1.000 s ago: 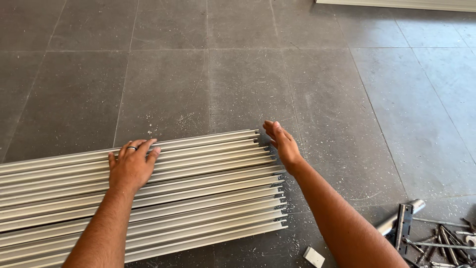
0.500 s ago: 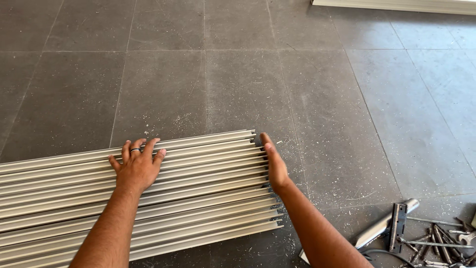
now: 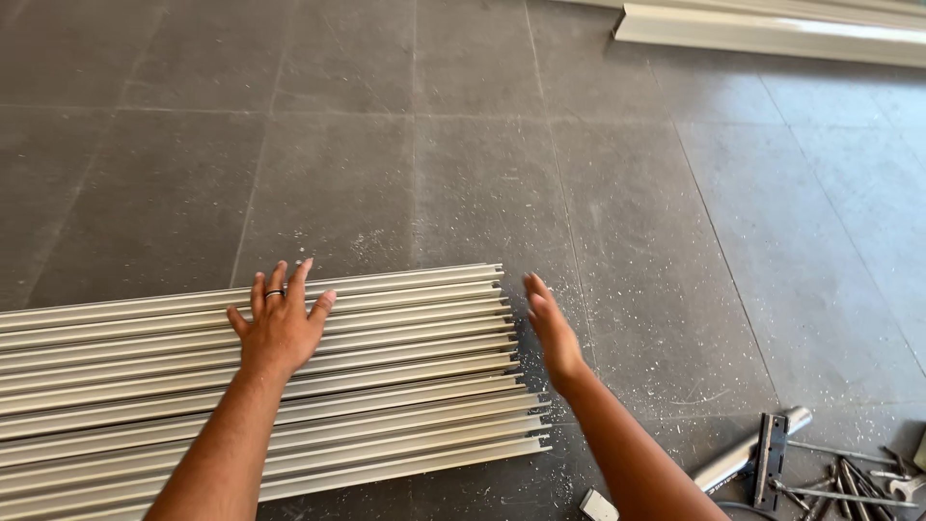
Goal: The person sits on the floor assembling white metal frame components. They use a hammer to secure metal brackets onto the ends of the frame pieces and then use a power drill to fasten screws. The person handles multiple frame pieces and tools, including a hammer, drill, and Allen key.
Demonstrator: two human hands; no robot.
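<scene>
Pale metal slats (image 3: 386,386) in lower left of frame, long axes running left to right. Left hand (image 3: 280,323) flat on top, fingers spread, gripping nothing. Right hand (image 3: 552,330) just beside the slat ends, open, edge-on, empty.

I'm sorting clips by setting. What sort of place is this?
Probably a building or fit-out site, indoors. Long metal slats lie in a row on a grey tiled floor speckled with pale dust, loose metal tools lie at the lower right, and a pale long profile lies at the far edge.
</scene>
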